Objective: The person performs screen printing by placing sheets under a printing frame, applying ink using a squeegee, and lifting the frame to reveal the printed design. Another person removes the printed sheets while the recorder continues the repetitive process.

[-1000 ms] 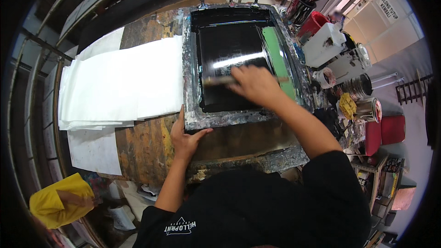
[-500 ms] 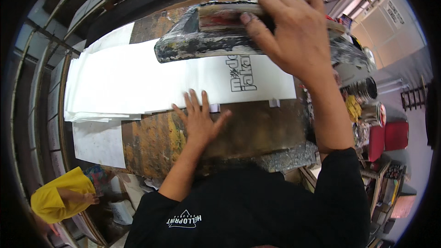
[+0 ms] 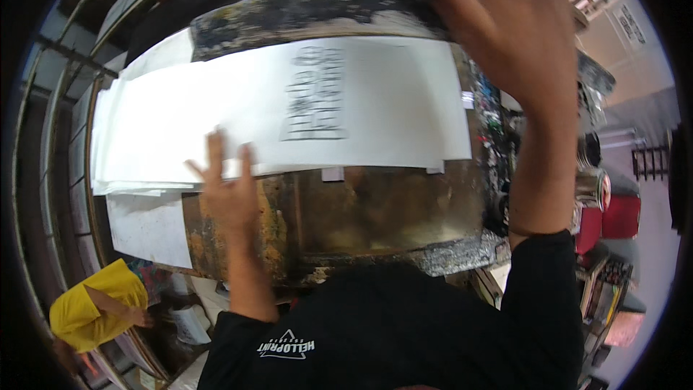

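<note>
The right hand [image 3: 498, 29] grips the raised screen frame [image 3: 310, 14], whose top is cut off by the picture's edge. The left hand [image 3: 227, 191], fingers spread and holding nothing, touches the printed white sheet [image 3: 325, 108] on the stained desk [image 3: 375, 209]. The print is blurred.

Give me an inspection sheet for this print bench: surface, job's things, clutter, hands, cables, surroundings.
Surface: worn, ink-stained table.
Job's things: printed sheet with a dark print lies flat; ink-caked screen frame is lifted at its near edge.
Clutter: white paper stack on the left; cans and pots on the right.
Hands: left hand open at the sheet's near edge; right hand grips the frame.
Cables: nothing seen.
Surroundings: a person in yellow, lower left.
</note>
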Demonstrator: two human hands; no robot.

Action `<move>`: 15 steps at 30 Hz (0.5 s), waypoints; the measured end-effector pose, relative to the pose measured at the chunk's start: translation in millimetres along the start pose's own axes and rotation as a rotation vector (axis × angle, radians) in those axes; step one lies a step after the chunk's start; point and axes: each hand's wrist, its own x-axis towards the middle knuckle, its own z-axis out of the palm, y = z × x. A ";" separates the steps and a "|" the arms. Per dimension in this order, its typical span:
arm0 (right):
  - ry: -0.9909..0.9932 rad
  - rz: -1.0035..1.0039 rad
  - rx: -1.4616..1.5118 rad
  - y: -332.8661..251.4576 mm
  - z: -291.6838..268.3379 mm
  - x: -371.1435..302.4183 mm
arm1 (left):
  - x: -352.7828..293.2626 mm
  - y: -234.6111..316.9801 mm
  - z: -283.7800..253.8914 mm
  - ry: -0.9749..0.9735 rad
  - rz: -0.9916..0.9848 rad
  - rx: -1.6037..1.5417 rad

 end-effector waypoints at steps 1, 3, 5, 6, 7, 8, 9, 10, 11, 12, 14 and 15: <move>-0.011 -0.007 -0.037 -0.9 0.0 -1.4 | 3.5 -27.1 -10.9 0.046 0.007 0.054; -0.008 -0.063 -0.208 -2.6 -2.2 -4.7 | 13.6 -68.3 -33.1 0.052 -0.106 0.186; 0.045 -0.083 -0.250 -4.0 -3.0 -3.7 | 23.2 -76.9 -45.9 0.135 -0.131 0.222; 0.041 -0.062 -0.235 -5.2 -4.5 -6.1 | 29.4 -68.6 -48.3 0.208 -0.165 0.113; 0.037 -0.041 -0.221 -6.3 -2.3 -7.5 | 34.0 -52.2 -49.3 0.271 -0.275 -0.020; -0.013 -0.002 -0.201 -8.1 -2.6 -13.8 | 35.8 -28.7 -46.1 0.170 -0.192 -0.185; -0.018 -0.001 -0.188 -9.3 0.6 -23.4 | 34.5 -1.9 -42.4 -0.070 -0.193 -0.600; -0.022 0.000 -0.174 -9.9 4.0 -33.7 | 36.1 25.5 -34.4 -0.265 -0.140 -0.891; 0.027 -0.038 -0.171 -13.4 12.4 -53.0 | 33.5 51.0 -26.3 -0.354 -0.047 -1.160; 0.054 -0.085 -0.192 -16.7 20.3 -72.9 | 31.9 70.6 -19.2 -0.431 -0.134 -1.276; -0.154 -0.126 -0.233 -21.6 36.6 -123.3 | 9.1 89.5 -10.4 -0.470 -0.193 -1.052; -0.210 -0.137 -0.191 -21.6 43.4 -150.7 | -12.3 91.2 -5.9 -0.459 -0.335 -1.018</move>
